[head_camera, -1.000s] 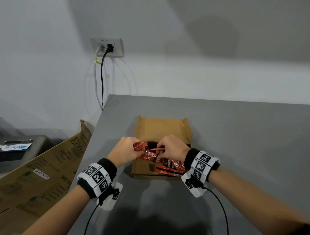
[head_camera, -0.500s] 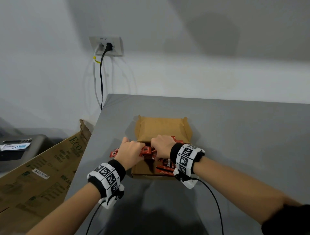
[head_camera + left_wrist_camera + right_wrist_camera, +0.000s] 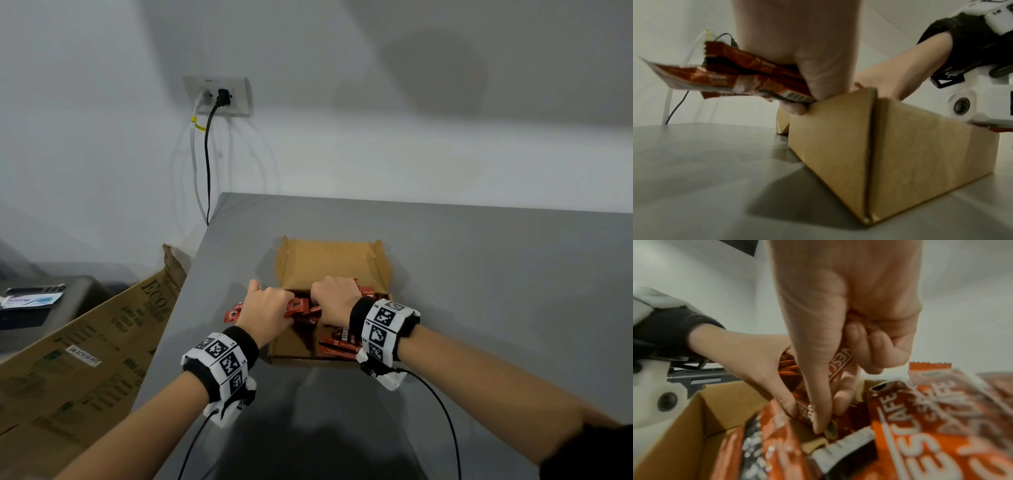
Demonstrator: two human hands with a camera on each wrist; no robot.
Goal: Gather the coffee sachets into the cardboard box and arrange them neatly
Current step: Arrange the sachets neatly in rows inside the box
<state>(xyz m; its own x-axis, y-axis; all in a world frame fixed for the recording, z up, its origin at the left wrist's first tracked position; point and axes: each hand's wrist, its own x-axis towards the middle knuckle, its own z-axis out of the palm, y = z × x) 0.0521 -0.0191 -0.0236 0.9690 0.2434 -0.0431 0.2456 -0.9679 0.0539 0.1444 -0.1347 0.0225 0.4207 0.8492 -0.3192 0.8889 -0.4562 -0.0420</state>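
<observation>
Since most of the coffee sachets (image 3: 337,344) already lie inside the cardboard box (image 3: 330,262), you look more than halfway done, but they are still a jumble and not in tidy rows. Your left hand (image 3: 270,308) is curled tight round a small bunch of sachets (image 3: 740,78), and that bunch pokes out past the left wall of the box, over the desk (image 3: 479,274). Your right hand (image 3: 334,299) is over the box, and its fingers (image 3: 840,395) pinch the other end of a sachet (image 3: 835,365) just beside your left hand. So both hands are closed on sachets and sit close together at the left edge. What is left, I think, is to bring the bunch fully inside and lay all the sachets flat, side by side. The box sits on the desk, open at the top. Its near part holds loose red sachets lying at different angles, and its far part shows bare brown cardboard.
</observation>
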